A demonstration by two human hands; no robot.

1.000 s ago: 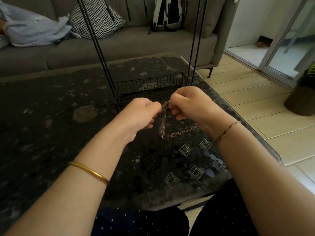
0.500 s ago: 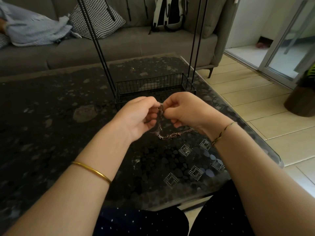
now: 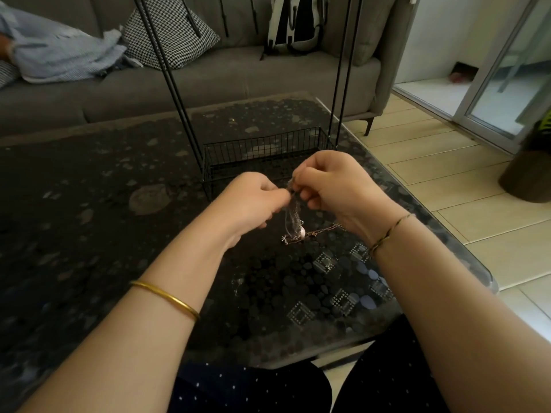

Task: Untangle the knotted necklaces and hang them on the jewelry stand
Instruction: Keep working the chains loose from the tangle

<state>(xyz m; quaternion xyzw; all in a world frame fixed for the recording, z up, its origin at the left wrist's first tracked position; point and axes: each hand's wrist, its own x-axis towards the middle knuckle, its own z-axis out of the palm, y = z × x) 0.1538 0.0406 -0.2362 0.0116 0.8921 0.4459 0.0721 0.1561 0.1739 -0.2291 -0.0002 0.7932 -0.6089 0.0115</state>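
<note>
Head: L hand [image 3: 250, 204], R hand [image 3: 337, 186] pinch necklaces [image 3: 293, 216]; R rose.

I see a black worktop [image 3: 89, 234] mottled with grey pebble shapes and white dotted squares. The jewelry stand [image 3: 262, 144] is black wire. The necklaces [image 3: 293, 216] look silvery and rose-gold, with one pale pink bead [image 3: 301, 232]. A gold bangle [image 3: 167, 296] rings the left wrist, a brown braided cord [image 3: 387, 236] the right. Behind, a grey sofa [image 3: 208, 81] carries a black-and-white houndstooth cushion [image 3: 173, 34].
</note>
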